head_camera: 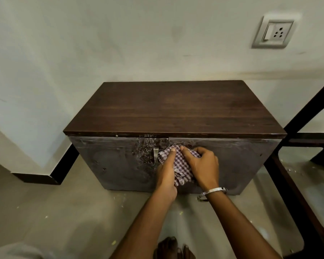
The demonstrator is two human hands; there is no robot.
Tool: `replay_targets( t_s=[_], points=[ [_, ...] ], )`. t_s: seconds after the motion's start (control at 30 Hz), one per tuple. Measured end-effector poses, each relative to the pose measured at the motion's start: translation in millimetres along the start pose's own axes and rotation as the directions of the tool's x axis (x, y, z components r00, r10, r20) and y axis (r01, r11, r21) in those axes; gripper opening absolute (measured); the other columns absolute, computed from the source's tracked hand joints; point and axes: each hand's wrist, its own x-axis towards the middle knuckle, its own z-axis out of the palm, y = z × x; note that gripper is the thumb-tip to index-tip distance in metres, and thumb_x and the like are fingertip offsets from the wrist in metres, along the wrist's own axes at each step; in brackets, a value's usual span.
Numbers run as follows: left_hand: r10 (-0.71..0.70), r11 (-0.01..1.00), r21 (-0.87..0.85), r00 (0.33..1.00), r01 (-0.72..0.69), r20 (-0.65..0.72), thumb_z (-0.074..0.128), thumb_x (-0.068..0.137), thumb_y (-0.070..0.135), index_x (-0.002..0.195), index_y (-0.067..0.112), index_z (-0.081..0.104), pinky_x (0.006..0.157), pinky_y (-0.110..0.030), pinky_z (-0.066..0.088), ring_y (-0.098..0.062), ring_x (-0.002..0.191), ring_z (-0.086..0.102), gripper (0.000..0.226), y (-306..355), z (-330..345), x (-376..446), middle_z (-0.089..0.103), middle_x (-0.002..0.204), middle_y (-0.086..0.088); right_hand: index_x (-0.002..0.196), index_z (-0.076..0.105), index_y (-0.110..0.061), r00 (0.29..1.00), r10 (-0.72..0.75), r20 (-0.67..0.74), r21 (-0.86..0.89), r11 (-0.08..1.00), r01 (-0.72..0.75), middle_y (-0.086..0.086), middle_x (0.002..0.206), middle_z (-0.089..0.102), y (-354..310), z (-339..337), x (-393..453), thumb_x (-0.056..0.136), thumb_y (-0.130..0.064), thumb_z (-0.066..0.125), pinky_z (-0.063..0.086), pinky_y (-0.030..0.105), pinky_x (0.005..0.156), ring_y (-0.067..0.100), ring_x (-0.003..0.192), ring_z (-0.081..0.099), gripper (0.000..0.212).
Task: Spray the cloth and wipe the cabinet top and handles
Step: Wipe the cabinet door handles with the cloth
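- Where the black skirting (45,177) runs along the foot of the pale wall at the left, the grey floor (64,212) is flecked with small light specks.
- A low cabinet (110,165) stands against the wall, both doors closed, so whatever it holds cannot be seen; its dark wood cabinet top (174,109) is bare, and the door fronts show smeared streaks.
- A metal handle (155,154) sits on the left door near the centre seam, just left of the cloth.
- The left hand (166,176) pinches the checked cloth (180,163) against the door fronts at the seam.
- The right hand (202,165) grips the same cloth from the other side, close beside the left hand, with a metal bangle (213,191) on its wrist.
- High on the wall at the right is a switch and socket plate (273,32).
- A dark chair frame (307,118) stands just right of the cabinet.
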Motion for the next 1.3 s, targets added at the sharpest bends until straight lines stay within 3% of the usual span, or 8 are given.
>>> replay_targets(
  t_s=[0.2,0.37,0.53,0.7,0.83,0.93,1.1,1.3],
  points=[
    [0.005,1.000,0.024,0.999,-0.006,0.048,0.070,0.082,0.043,0.110,0.010,0.069,0.089,-0.049,0.056,-0.029,0.094,0.072,0.043,-1,-5,6,0.075,0.101,-0.014,0.077,0.071,-0.025,0.999,0.033,0.014,0.087,0.996,-0.035,-0.007,0.077,0.073,-1,0,-1,0.066,-0.075,0.057,0.055,0.049,0.084,0.016,0.080,0.069,0.053],
    [0.017,0.998,0.059,0.998,-0.020,0.053,0.065,0.086,0.042,0.110,0.010,0.069,0.077,-0.041,0.058,-0.028,0.092,0.073,0.041,-10,-16,8,0.075,0.100,-0.013,0.087,0.071,-0.032,0.998,-0.020,0.052,0.098,0.995,0.015,-0.013,0.083,0.073,12,5,-13,0.072,-0.074,0.055,0.054,0.048,0.084,0.009,0.085,0.068,0.047],
    [0.008,0.994,0.105,0.998,-0.015,0.065,0.063,0.088,0.041,0.105,0.011,0.070,0.077,-0.042,0.058,-0.028,0.089,0.073,0.035,-13,-20,9,0.076,0.097,-0.012,0.087,0.073,-0.024,0.996,-0.011,0.087,0.228,0.974,-0.009,-0.007,0.084,0.075,22,6,-22,0.083,-0.048,0.067,0.059,0.044,0.077,0.008,0.082,0.070,0.024],
    [0.001,0.993,0.119,0.997,-0.011,0.082,0.062,0.089,0.041,0.109,0.010,0.068,0.084,-0.046,0.057,-0.029,0.091,0.073,0.037,-9,-18,8,0.075,0.100,-0.014,0.086,0.073,-0.028,0.997,-0.053,0.051,0.224,0.974,0.040,-0.010,0.084,0.074,18,3,-17,0.084,-0.043,0.068,0.058,0.043,0.079,0.006,0.082,0.070,0.016],
    [0.021,0.980,0.198,1.000,-0.025,0.024,0.062,0.089,0.038,0.114,0.009,0.065,0.087,-0.046,0.057,-0.029,0.094,0.071,0.039,-18,-25,13,0.074,0.104,-0.013,0.085,0.073,-0.031,0.996,-0.039,0.085,0.198,0.980,0.022,-0.011,0.084,0.074,30,5,-20,0.081,-0.048,0.068,0.058,0.045,0.080,0.006,0.082,0.070,0.018],
    [-0.004,0.972,0.235,0.999,0.016,-0.051,0.062,0.091,0.032,0.111,0.008,0.064,0.085,-0.043,0.057,-0.029,0.093,0.070,0.031,-28,-27,14,0.072,0.104,-0.015,0.084,0.074,-0.026,0.996,0.040,0.082,0.196,0.979,-0.055,-0.008,0.083,0.075,46,10,-24,0.083,-0.039,0.070,0.059,0.045,0.078,0.009,0.081,0.070,0.014],
    [0.038,0.966,0.256,0.997,-0.018,-0.073,0.063,0.091,0.027,0.097,0.013,0.067,0.085,-0.046,0.057,-0.027,0.088,0.071,0.016,-28,-24,21,0.074,0.093,-0.010,0.089,0.073,-0.019,0.998,0.052,0.047,0.219,0.974,-0.061,-0.003,0.087,0.074,43,13,-20,0.086,-0.031,0.070,0.059,0.037,0.078,0.011,0.084,0.069,0.013],
    [0.072,0.959,0.280,0.994,-0.044,-0.088,0.064,0.090,0.027,0.088,0.019,0.066,0.085,-0.048,0.057,-0.027,0.088,0.071,0.008,-29,-26,26,0.074,0.094,-0.009,0.098,0.070,-0.015,0.986,-0.009,0.168,0.224,0.974,-0.030,-0.005,0.093,0.072,49,10,-19,0.084,-0.027,0.073,0.055,0.021,0.075,0.006,0.087,0.068,0.018]
  ],
)
